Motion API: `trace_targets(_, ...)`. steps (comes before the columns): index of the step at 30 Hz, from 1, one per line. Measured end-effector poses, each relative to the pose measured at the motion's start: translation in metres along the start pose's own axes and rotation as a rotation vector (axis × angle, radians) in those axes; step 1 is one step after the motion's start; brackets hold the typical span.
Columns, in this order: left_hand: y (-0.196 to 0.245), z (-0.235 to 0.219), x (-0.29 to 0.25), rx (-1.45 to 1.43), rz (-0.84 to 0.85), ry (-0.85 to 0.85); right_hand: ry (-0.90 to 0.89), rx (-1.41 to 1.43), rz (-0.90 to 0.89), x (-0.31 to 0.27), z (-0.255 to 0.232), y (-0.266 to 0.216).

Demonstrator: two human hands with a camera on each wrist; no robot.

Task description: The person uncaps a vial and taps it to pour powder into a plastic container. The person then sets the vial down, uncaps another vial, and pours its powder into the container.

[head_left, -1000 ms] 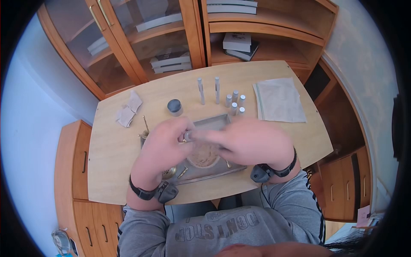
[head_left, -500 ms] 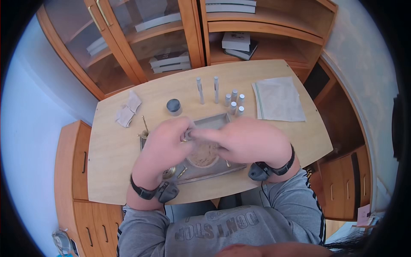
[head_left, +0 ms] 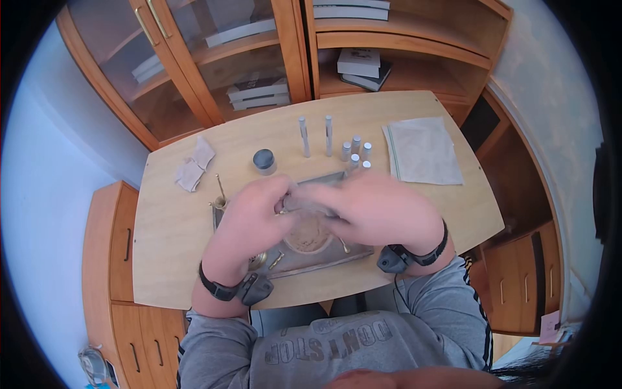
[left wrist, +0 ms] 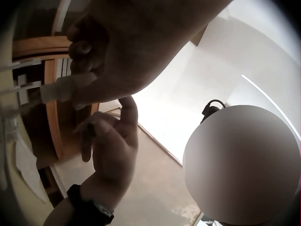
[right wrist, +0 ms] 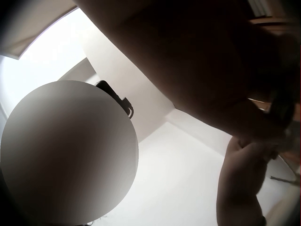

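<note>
In the head view my left hand (head_left: 256,211) is curled over a round bowl of pale ash-like powder (head_left: 308,238). The left wrist view shows its thumb and fingers gripping a small translucent cylinder, like a vial (left wrist: 59,89). Facing it, my right hand (head_left: 389,211) reaches in from the other side, its fingertips right at the left hand and blurred. Its fingers look bent and spread in the left wrist view; I cannot tell whether they pinch anything. Below both hands, the bowl stands on a grey tray (head_left: 317,262).
Brass tools (head_left: 276,260) lie on the tray, and a brass holder (head_left: 220,203) stands at its left. Farther back are a dark-lidded jar (head_left: 264,162), two slim tubes (head_left: 304,137) and several silver-capped vials (head_left: 356,144). Cloths lie left (head_left: 196,165) and right (head_left: 424,152).
My right hand's fingers have shifted slightly at the left hand, with motion blur. The left hand stays almost in place over the bowl, and the things on the table have not moved.
</note>
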State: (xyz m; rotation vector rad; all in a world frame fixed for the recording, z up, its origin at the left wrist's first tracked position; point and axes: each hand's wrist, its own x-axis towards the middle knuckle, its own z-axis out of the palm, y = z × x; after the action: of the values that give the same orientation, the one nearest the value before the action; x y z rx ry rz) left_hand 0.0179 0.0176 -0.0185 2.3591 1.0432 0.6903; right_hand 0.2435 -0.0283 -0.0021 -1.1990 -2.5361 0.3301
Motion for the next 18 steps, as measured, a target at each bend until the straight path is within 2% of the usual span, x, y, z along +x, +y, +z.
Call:
trace_targets(2, -0.002, 0.001, -0.001, -0.036, -0.014, 0.013, 0.16, 0.08, -0.052, 0.0, -0.007, -0.001)
trace_targets(3, -0.003, 0.002, -0.002, -0.072, -0.03, 0.024, 0.16, 0.08, -0.052, 0.0, -0.007, -0.002)
trace_targets(5, -0.001, 0.002, -0.003, -0.067, -0.031, 0.036, 0.483, 0.206, -0.189, 0.001, -0.007, -0.006)
trace_targets(9, -0.005, 0.004, -0.001, -0.055, 0.02, 0.044, 0.445, 0.189, -0.174, 0.0, -0.009, -0.01)
trace_targets(11, -0.008, 0.004, 0.0, -0.062, 0.034, 0.035, 0.041, -0.054, -0.028, -0.001, -0.001, -0.008)
trace_targets(12, -0.008, 0.004, 0.0, -0.069, 0.047, 0.025, 0.042, -0.053, -0.028, 0.0, 0.002, -0.005)
trace_targets(14, -0.004, 0.005, 0.0, -0.049, 0.032, 0.025, 0.174, 0.02, -0.1, 0.002, 0.005, 0.001)
trace_targets(18, -0.002, 0.004, -0.001, -0.085, -0.01, 0.034, 0.275, 0.054, -0.102, -0.002, -0.007, -0.003)
